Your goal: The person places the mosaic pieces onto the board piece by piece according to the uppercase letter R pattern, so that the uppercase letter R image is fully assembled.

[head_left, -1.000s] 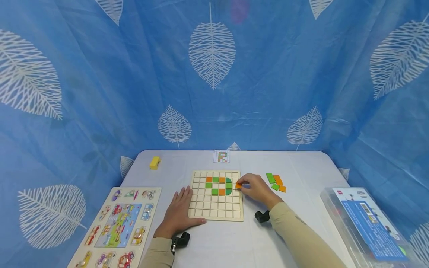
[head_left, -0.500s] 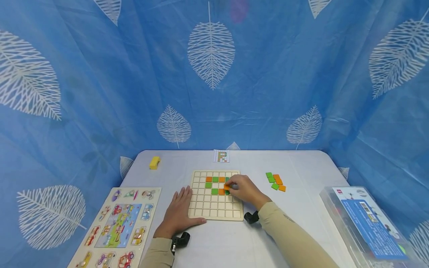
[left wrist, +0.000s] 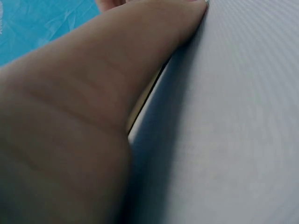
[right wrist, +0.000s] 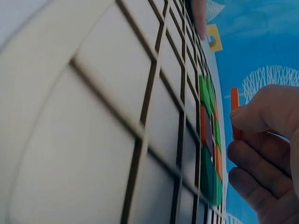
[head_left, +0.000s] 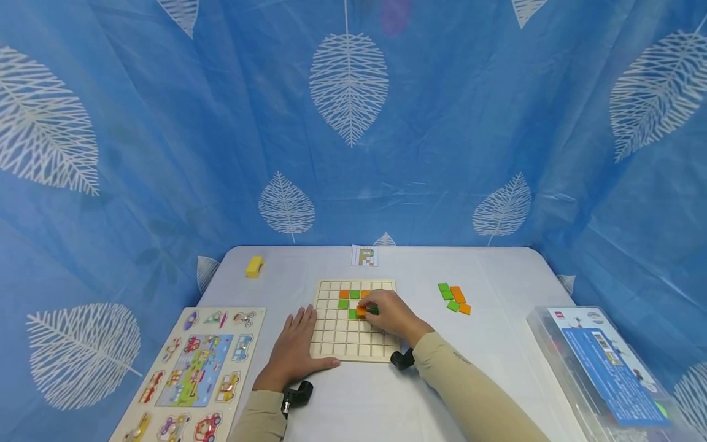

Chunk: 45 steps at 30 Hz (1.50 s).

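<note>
My right hand (head_left: 389, 313) pinches an orange square tile (head_left: 361, 310) between thumb and fingers, above the wooden grid board (head_left: 342, 337). In the right wrist view this tile (right wrist: 235, 112) stands on edge, raised off the board. Green tiles (head_left: 343, 303) and orange tiles (head_left: 345, 294) lie in the upper cells; the right hand covers some of them. A dark green tile with a rounded corner (right wrist: 209, 179) shows in the right wrist view. My left hand (head_left: 298, 350) rests with fingers extended along the board's left edge, thumb near its lower corner.
Loose green tiles (head_left: 445, 291) and orange tiles (head_left: 458, 294) lie right of the board. Behind it is a small pattern card (head_left: 365, 256). A yellow block (head_left: 254, 267) stands back left, a picture puzzle (head_left: 193, 371) front left, and a clear plastic case (head_left: 607, 368) at right.
My right hand has carried the orange tile leftward from the board's right edge to over the tiled cells. The left hand has stayed in place.
</note>
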{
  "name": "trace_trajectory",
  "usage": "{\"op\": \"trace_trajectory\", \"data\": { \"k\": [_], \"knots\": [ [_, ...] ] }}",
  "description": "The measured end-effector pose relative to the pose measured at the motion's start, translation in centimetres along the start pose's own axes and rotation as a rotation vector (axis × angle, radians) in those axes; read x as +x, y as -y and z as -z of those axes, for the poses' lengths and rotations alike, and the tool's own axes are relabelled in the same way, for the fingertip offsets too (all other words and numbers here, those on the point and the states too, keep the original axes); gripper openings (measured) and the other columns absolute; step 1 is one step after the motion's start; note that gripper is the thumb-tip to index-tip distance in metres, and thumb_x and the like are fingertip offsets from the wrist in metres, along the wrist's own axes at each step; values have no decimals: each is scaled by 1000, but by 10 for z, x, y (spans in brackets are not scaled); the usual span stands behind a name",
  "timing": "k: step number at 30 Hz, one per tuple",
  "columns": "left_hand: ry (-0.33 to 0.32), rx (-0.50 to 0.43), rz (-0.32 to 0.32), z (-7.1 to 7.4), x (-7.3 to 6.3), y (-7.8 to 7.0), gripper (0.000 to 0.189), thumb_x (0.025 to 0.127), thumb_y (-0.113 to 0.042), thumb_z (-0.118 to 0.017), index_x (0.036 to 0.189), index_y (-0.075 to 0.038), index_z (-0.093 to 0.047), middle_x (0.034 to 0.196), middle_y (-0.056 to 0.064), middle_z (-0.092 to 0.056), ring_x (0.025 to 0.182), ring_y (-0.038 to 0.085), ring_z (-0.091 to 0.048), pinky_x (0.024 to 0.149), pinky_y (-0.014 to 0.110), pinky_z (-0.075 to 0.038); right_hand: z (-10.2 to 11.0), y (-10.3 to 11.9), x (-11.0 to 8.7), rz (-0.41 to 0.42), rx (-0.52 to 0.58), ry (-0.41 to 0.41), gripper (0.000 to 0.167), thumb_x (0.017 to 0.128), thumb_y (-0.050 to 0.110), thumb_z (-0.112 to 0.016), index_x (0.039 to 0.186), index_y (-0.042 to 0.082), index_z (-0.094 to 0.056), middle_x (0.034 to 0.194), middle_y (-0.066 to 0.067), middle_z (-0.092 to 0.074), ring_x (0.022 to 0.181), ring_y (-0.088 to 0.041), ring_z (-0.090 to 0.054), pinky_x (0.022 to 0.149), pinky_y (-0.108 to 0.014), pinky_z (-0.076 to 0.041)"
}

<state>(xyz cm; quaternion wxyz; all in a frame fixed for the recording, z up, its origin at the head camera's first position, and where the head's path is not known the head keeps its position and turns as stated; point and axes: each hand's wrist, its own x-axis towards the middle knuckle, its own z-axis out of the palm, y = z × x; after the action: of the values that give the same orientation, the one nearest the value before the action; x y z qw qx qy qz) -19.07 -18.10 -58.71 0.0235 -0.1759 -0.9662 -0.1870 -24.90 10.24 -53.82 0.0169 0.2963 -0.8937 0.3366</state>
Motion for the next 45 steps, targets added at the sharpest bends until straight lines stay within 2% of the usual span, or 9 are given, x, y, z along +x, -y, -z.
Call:
{"op": "trace_trajectory", "data": {
  "k": [9, 13, 18, 23, 34, 45],
  "knots": [
    [9, 4, 2, 1, 3, 0, 139, 70, -94, -64, 164, 2, -29, 170, 17, -26, 157, 35, -19, 127, 52, -13, -9, 12, 11, -21, 21, 20, 24, 95, 1, -77, 119, 8, -78, 118, -3, -73, 109, -18, -70, 92, -26, -57],
    [6, 9, 4, 1, 3, 0, 139, 70, -94, -65, 164, 1, -29, 170, 17, -26, 157, 34, -19, 127, 52, -13, -14, 18, 15, -24, -16, 14, 22, 95, 4, -78, 117, 8, -79, 116, -3, -73, 108, -18, -70, 91, -29, -58],
    [21, 3, 1, 0, 0, -1, 140, 70, -95, -63, 165, 2, -27, 171, 17, -24, 158, 34, -17, 127, 51, -12, -24, 24, 17, -43, -94, 22, 20, 96, 10, -80, 115, 10, -80, 116, 0, -74, 112, -19, -66, 100, -37, -54],
    [21, -2, -2, -2, -3, -1, 140, 70, -95, -63, 164, 3, -28, 171, 17, -24, 157, 35, -18, 127, 51, -12, -35, 26, 19, -38, -139, 36, 21, 95, 11, -81, 116, 9, -81, 113, 2, -75, 112, -18, -66, 102, -37, -53],
    [7, -4, -5, -1, -1, -2, 138, 71, -93, -65, 164, 3, -29, 170, 18, -26, 157, 35, -18, 127, 52, -12, -44, 29, 21, -9, -159, -32, 17, 92, 6, -82, 110, 7, -81, 108, -2, -76, 109, -21, -68, 99, -38, -55],
    [4, -4, -3, 2, -1, -1, 137, 72, -93, -64, 164, 3, -30, 170, 17, -26, 158, 35, -18, 127, 52, -12, -47, 32, 22, -45, -156, -64, 18, 92, 6, -82, 110, 8, -81, 111, -3, -76, 113, -23, -68, 102, -39, -53]
  ]
}}
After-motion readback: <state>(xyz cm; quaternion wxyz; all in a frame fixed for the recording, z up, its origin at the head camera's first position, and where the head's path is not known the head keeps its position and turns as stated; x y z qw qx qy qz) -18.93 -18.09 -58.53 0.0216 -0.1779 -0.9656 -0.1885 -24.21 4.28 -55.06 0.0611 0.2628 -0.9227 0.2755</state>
